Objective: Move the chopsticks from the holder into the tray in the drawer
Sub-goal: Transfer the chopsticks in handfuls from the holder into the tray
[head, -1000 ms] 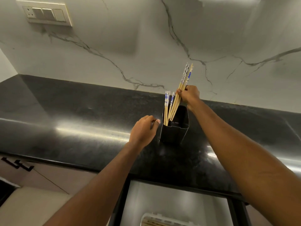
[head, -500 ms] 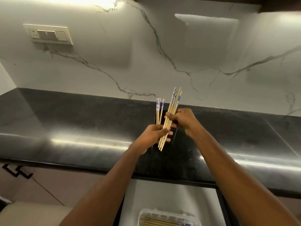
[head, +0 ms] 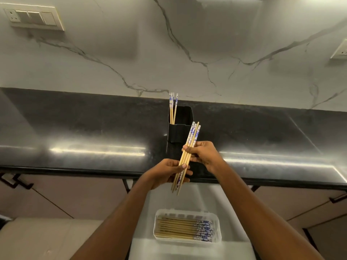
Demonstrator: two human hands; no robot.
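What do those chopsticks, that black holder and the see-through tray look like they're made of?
The chopsticks look like bamboo or pale wood: matte tan shafts, with glossy blue-and-white printed tops. The holder is black and thin-walled, plastic or coated metal, unclear which. The tray seems translucent plastic: chopsticks show through its walls.

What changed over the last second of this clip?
The right hand lifted a bundle of chopsticks out of the holder and brought it toward the person. The left hand moved from beside the holder and gripped its lower end. The remaining chopsticks and the tray stayed put.
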